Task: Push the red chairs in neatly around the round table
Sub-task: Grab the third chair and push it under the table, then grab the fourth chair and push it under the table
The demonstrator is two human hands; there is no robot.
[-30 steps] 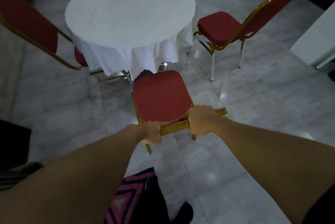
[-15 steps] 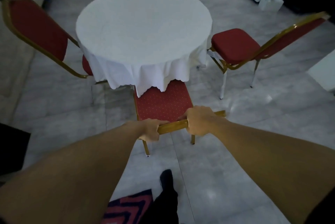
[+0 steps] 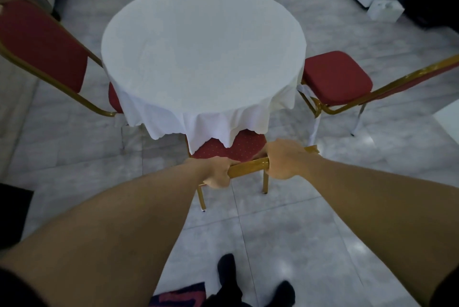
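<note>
Both hands gripped the gold top rail [image 3: 248, 166] of the near red chair [image 3: 233, 147]: the left hand [image 3: 216, 172] was clamped on its left end, the right hand [image 3: 285, 160] on its right. The seat sat partly under the white cloth [image 3: 198, 123] of the round bench [image 3: 203, 43] (two feet showed below). The right chair [image 3: 335, 78] stood well out; the left chair [image 3: 42, 43] was tucked in.
</note>
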